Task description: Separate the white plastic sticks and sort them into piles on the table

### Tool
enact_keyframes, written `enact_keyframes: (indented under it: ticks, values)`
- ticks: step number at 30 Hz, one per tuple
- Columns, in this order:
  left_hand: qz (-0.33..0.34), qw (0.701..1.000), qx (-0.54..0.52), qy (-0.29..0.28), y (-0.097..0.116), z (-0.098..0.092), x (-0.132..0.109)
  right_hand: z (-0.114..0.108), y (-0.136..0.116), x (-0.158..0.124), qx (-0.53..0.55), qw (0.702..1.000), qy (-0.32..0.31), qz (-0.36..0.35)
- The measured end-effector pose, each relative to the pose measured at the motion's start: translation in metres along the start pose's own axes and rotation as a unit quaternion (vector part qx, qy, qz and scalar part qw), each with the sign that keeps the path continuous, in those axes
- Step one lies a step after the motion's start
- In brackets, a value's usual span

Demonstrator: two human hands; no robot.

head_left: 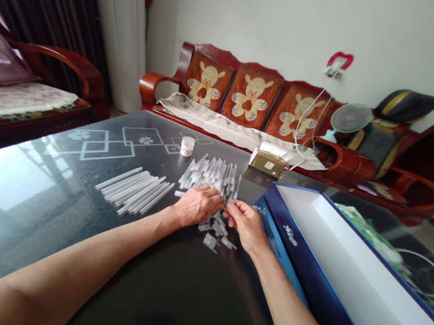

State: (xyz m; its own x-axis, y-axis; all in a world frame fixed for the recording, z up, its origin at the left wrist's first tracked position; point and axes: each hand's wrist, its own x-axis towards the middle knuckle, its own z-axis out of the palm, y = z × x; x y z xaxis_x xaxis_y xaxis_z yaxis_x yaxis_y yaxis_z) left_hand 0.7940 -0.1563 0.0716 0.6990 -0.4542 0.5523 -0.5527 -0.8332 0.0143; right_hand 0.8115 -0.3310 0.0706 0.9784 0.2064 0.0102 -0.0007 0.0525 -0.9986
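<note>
1. Table: you work over a dark, glossy table (pixel 59 190). Its far section carries a pale pattern of overlapping rectangles.
2. Sofa: a red-brown wooden sofa (pixel 157 84) stands beyond the table, its cushions printed with bears.
3. Box: an open blue box (pixel 309 266), white inside, lies on the table to your right.
4. Tube row: a loose row of translucent white tubes (pixel 136 189) lies slanted, to the left of your left hand.
5. Tube pile: a denser pile of similar tubes (pixel 211 172) lies just beyond your hands.
6. Left hand: your left hand (pixel 199 205) sits at the near edge of the pile, palm down, fingers curled. You cannot tell whether they grip anything.
7. Right hand: your right hand (pixel 247 224) brings thumb and forefinger nearly together, just beside the left fingertips. Any item between them is too small to tell.
8. Tissue pack: a gold tissue pack (pixel 266 162) stands behind the box.
9. Tub: a small white tub (pixel 188 147) stands beyond the pile, towards its left.
10. Small pieces: clear and black pieces (pixel 210 242) lie scattered below and between your hands.
</note>
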Motion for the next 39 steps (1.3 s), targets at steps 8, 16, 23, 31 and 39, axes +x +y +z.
enact_keyframes:
  ticks: [8, 16, 23, 31, 39]
  values:
    - [-0.005, 1.000, 0.004, 0.005, -0.0014, 0.0015, -0.0011, 0.0015, 0.0011, -0.0028, -0.028, 1.000, 0.002, 0.011]
    - [-0.004, 1.000, 0.010, -0.008, -0.0012, 0.0003, -0.0003, 0.0028, 0.0007, -0.0031, -0.051, 0.999, -0.005, 0.004]
    - [-0.004, 1.000, 0.008, -0.011, -0.0013, 0.0001, -0.0003, 0.0031, 0.0014, -0.0038, -0.057, 0.998, 0.008, 0.038]
    - [-0.005, 1.000, 0.004, -0.020, -0.0013, 0.0010, -0.0011, 0.0039, -0.0029, -0.0052, -0.024, 0.999, -0.017, 0.041]
    - [0.000, 1.000, 0.005, -0.024, -0.0008, 0.0011, -0.0014, 0.0041, 0.0000, -0.0053, -0.074, 0.996, 0.008, 0.053]
